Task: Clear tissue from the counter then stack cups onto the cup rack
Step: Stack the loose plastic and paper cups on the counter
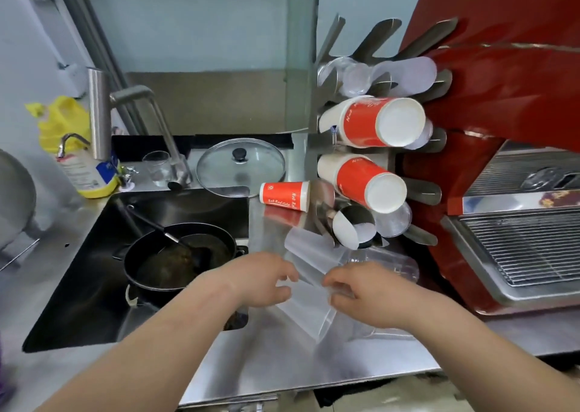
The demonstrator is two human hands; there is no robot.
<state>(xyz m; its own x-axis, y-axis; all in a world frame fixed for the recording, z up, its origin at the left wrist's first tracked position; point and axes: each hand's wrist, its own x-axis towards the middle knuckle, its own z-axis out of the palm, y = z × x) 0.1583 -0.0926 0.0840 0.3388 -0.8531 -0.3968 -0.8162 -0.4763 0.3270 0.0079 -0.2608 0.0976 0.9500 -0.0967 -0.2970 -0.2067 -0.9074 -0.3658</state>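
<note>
Holding a clear cup stack (309,278) between both hands, head view. Left hand (260,278) sits at the stack's 9 o'clock side, fingers curled onto it; right hand (365,292) at its 3 o'clock side, fingertips pinching the plastic. So each grip is closed on the stack, neither free.

Key relation: stack's long axis runs approx 11 to 5 o'clock over the tabletop (282,361), narrow end up toward the rack (328,148), wide mouth end down near the tabletop's front. Rack lies at 12–1 o'clock from the hands, nearby; right hand is the nearer one to its free prongs. My read: next move needs the stack turned so the mouth faces a prong, prob. the bare ones at the rack's top.

No tissue visible on the tabletop, so that step looks done.

Counts, as far as visible:
- red paper cup stacks on rack: 2
- loose red cup (285,196) lying on its side at 11 o'clock of the hands: 1
- clear cups on rack: several, exact no. can't tell, too see-through
- another clear cup (389,265) lying just past the right hand: 1, maybe more
- hands: 2
</note>
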